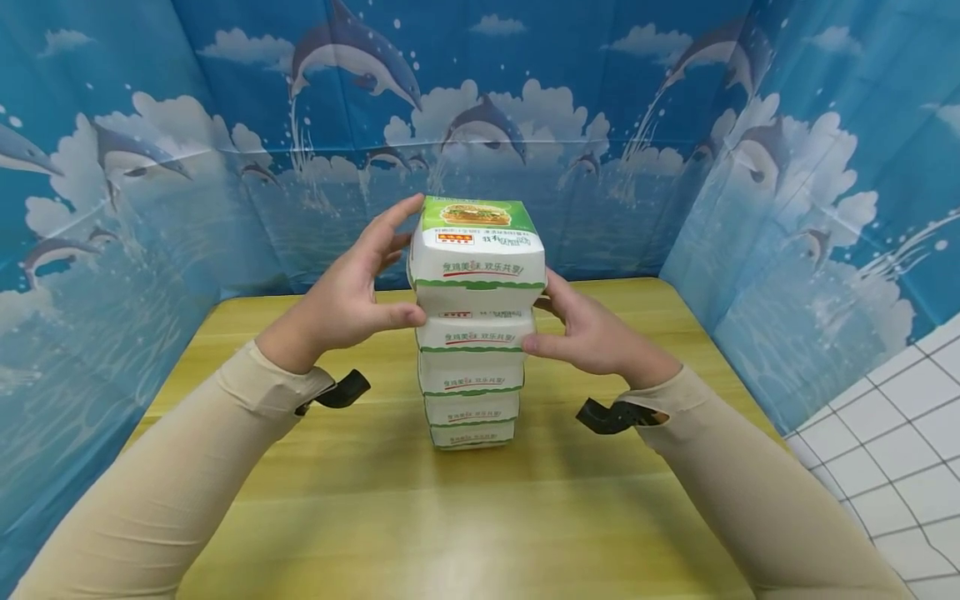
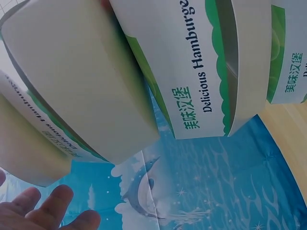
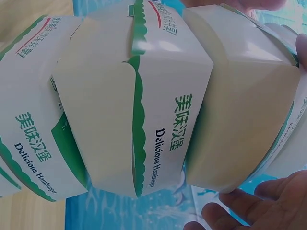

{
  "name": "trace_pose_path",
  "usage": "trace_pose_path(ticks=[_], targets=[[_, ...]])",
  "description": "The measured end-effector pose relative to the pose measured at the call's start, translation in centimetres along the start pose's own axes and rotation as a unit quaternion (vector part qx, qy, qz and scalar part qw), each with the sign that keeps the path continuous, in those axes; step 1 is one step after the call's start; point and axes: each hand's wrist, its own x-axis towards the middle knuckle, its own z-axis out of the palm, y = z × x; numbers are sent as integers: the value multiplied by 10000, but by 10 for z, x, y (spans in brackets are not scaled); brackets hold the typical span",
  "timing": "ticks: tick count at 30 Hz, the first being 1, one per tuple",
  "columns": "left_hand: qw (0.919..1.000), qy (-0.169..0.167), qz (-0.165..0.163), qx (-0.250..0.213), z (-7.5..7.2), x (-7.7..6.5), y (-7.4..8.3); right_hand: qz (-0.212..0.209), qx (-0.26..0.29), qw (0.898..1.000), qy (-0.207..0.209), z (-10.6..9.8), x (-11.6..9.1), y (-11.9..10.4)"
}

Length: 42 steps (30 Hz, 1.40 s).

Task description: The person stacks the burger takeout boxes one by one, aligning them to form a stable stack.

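A tall stack of white cardboard hamburger boxes [image 1: 471,367] with green scalloped edges stands upright. Its top box [image 1: 480,258] has a burger picture on a green lid. To the left, my left hand [image 1: 348,283] has its fingers spread beside the top box, the thumb touching near the seam with the box below. My right hand [image 1: 592,329] is on the other side; its thumb rests against the second box's front corner and its fingers reach behind. Box sides with "Delicious Hamburger" print [image 2: 192,72] fill the left wrist view. Fingers [image 3: 268,201] touch or nearly touch a box in the right wrist view.
The stack stands on a yellow wood-grain table [image 1: 360,500]. A blue dolphin-print curtain [image 1: 247,100] encloses the back and sides. White tiles [image 1: 892,442] show at the lower right. Black wrist straps [image 1: 341,390] stick out from both sleeves.
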Motion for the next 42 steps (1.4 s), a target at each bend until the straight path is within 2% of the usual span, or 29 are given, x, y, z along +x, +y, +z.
trace_pose_path(ticks=[29,42], targets=[[9999,-36,-91,-33,0,-2,-1,243,88,9997,-51,-3,1,3],[9999,-4,-21,-127,3,-2,1,171,51,9998,-50,-2,0,4]])
